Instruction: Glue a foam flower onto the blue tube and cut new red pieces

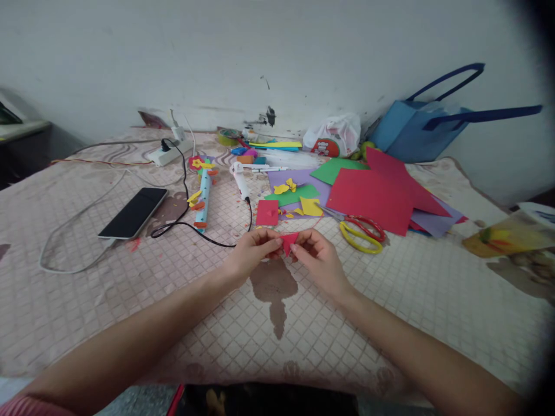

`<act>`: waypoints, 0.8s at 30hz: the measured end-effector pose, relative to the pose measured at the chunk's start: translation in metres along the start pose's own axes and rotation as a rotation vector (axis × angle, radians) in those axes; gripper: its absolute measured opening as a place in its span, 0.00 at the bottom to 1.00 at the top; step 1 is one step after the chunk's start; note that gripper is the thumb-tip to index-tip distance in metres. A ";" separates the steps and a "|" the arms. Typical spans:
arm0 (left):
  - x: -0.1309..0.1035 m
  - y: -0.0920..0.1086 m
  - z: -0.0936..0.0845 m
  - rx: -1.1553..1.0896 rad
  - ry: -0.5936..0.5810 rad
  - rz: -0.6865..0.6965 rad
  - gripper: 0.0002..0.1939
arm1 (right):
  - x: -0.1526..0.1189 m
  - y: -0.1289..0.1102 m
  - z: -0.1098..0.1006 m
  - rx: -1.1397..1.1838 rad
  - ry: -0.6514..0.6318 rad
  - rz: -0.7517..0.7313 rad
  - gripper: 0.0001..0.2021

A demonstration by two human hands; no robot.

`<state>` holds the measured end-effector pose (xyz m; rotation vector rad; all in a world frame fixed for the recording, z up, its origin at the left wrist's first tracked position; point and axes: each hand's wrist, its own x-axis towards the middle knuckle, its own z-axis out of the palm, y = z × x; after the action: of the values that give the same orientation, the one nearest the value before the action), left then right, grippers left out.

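Between my two hands is a small folded red paper piece (288,242), triangular in outline. My left hand (259,249) pinches its left side, and my right hand (318,257) grips its right side with thumb and fingers. Just behind my left hand lies a flat red paper square (267,212). A yellow paper square (311,206) and small yellow scraps are to its right. Scissors with red and yellow handles (361,236) rest to the right of my right hand. A white glue gun (240,182) lies behind my left hand.
Large red sheets (373,196) lie at the back right, near a blue bag (416,130). At left are a phone (134,214) on a white cable, a power strip (171,152) and a light-blue decorated strip (203,199). A black cord loops behind my left hand. A plastic bag (507,234) sits far right.
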<state>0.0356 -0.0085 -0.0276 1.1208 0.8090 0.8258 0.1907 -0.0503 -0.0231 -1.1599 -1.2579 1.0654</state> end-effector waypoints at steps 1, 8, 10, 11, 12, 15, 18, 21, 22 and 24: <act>0.000 0.000 0.000 0.007 0.002 0.005 0.08 | 0.000 0.000 0.000 -0.002 0.000 -0.002 0.04; 0.000 0.002 0.001 -0.023 0.022 -0.006 0.08 | -0.002 -0.001 0.003 0.093 0.003 0.036 0.03; -0.001 0.002 0.001 -0.098 0.016 -0.048 0.08 | -0.003 0.000 0.004 0.133 0.012 0.043 0.02; -0.001 0.002 0.002 -0.138 0.009 -0.068 0.07 | -0.003 0.001 0.004 0.143 0.017 0.042 0.02; -0.001 0.003 0.002 -0.173 0.001 -0.085 0.07 | -0.003 0.002 0.004 0.147 0.021 0.040 0.03; -0.002 0.003 0.002 -0.236 -0.014 -0.115 0.06 | -0.002 0.004 0.004 0.145 0.024 0.022 0.03; -0.002 0.003 0.002 -0.249 -0.013 -0.118 0.06 | -0.002 0.005 0.003 0.133 0.024 0.011 0.04; -0.003 0.003 0.001 -0.246 -0.020 -0.114 0.06 | -0.001 0.005 0.003 0.121 0.019 0.006 0.05; -0.003 0.004 0.001 -0.246 -0.024 -0.115 0.06 | -0.001 0.005 0.002 0.120 0.017 0.006 0.05; -0.003 0.005 0.002 -0.249 -0.028 -0.120 0.06 | -0.001 0.006 0.002 0.114 0.015 0.005 0.05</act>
<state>0.0354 -0.0108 -0.0221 0.8542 0.7209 0.7845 0.1888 -0.0507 -0.0288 -1.0834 -1.1678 1.1156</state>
